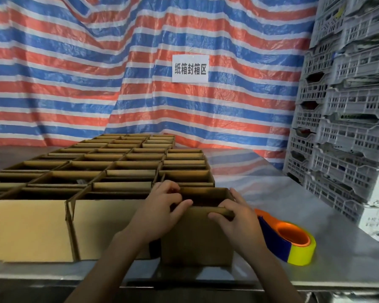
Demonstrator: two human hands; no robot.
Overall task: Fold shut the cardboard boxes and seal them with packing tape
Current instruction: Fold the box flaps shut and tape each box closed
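An open brown cardboard box (197, 237) stands at the front of the metal table (337, 265), pulled a little out of the block of boxes. My left hand (162, 213) grips its left top edge, fingers curled over the rim. At the near right corner my right hand (234, 217) curls its fingers round the near flap's edge. Right of the box lies a tape dispenser (287, 239) with an orange core, blue guard and a yellowish tape roll.
Several rows of open cardboard boxes (109, 169) fill the table's left and middle. Stacked grey plastic crates (346, 119) rise at the right. A striped tarp with a white paper sign (190, 68) hangs behind.
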